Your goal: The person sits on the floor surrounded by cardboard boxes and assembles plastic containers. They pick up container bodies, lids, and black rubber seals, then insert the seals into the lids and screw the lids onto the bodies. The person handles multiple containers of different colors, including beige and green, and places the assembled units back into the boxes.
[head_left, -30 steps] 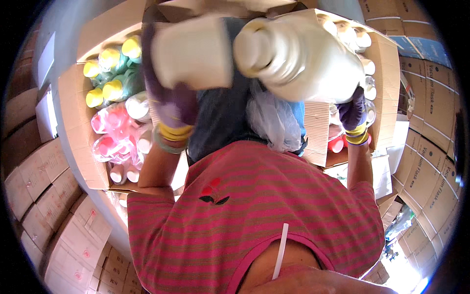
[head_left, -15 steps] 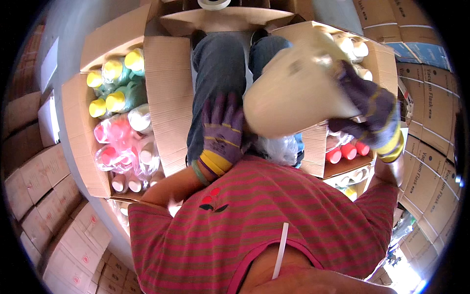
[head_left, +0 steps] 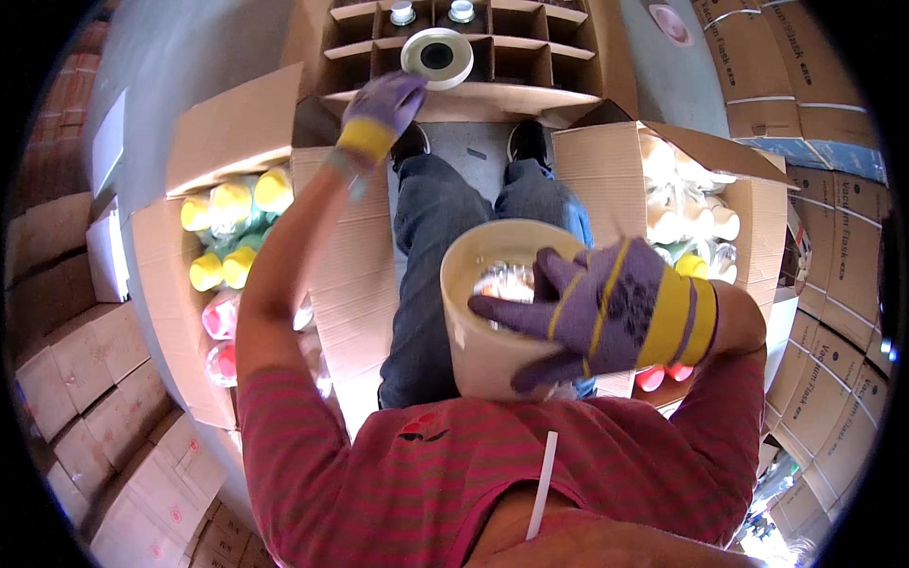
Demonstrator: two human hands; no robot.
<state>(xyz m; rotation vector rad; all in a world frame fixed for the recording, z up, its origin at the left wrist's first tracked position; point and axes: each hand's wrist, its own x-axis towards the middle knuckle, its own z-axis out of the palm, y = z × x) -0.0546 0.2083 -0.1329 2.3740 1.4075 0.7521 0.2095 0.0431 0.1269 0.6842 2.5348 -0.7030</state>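
My right hand (head_left: 611,312), in a purple and yellow glove, grips the open mouth of a cream plastic flask body (head_left: 488,331) held upright over my lap; a silvery liner shows inside it. My left hand (head_left: 379,112), gloved the same, reaches far forward and touches a white round collar piece (head_left: 436,57) lying on the divided cardboard box (head_left: 530,95) in front of my feet. That box has square cells, two of them with capped tops showing.
An open carton (head_left: 180,293) on my left holds yellow, green and pink flasks. Another open carton (head_left: 748,208) on my right holds cream flasks. Stacked sealed boxes (head_left: 833,284) line both sides. My jeans-clad legs sit between the cartons.
My left hand has left my lap and reached forward to the white collar piece. The cream flask body has turned mouth-up in my right hand and come lower.
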